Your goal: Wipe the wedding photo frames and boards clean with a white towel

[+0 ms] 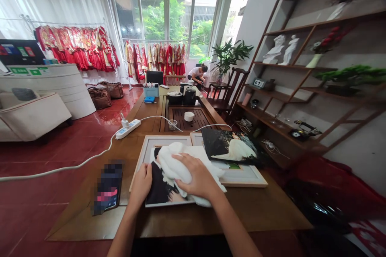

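My right hand [197, 174] grips a bunched white cloth [172, 162] and rests it on a wedding photo panel [155, 186]. Loose folds of the cloth spread to the right and cover much of the picture. At the panel's left edge, my left hand [142, 182] pinches the border, thumb on top and fingers curled around the side. Under the panel lies a pale wooden frame [144, 144]. A second pale frame [256, 176] is on the right, with a dark photo panel [230, 146] showing a white gown lying across it.
A phone [108, 188], partly blurred, lies left of the frames. Behind them are a white power strip [128, 128] with trailing cables, a tea tray [199, 118] and a white cup [189, 116]. Wooden shelves [289, 66] stand right. Far back, a person [197, 75] bends down.
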`<action>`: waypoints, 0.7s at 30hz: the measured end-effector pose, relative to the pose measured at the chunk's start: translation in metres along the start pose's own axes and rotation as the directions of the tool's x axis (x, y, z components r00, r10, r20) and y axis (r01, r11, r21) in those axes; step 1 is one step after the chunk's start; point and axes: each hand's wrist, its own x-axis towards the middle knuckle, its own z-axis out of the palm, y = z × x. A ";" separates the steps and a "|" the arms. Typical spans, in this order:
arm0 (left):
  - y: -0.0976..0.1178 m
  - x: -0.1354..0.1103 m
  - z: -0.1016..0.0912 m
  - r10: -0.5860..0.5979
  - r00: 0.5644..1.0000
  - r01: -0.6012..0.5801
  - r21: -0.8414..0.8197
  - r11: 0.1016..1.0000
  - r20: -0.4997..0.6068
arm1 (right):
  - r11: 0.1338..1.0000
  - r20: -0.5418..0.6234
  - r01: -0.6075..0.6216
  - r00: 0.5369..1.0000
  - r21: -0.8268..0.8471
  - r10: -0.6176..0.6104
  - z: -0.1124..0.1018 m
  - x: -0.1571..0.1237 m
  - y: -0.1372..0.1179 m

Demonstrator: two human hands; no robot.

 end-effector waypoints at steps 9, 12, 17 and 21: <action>-0.002 -0.002 -0.001 0.046 0.999 -0.044 -0.158 0.986 0.006 | 0.997 0.012 0.074 0.997 -0.015 -0.073 0.021 0.015 -0.035; -0.005 0.001 0.000 0.033 0.999 -0.033 -0.047 0.998 -0.011 | 0.995 0.013 0.029 1.000 -0.091 -0.028 0.015 0.015 -0.022; -0.007 0.003 0.001 0.021 1.000 -0.021 0.035 0.999 0.003 | 0.971 -0.035 -0.106 0.994 -0.215 0.101 -0.007 0.010 0.011; -0.007 0.003 0.000 0.007 1.000 -0.008 0.045 0.999 0.015 | 0.917 -0.122 -0.255 0.966 -0.307 0.228 -0.020 0.005 0.034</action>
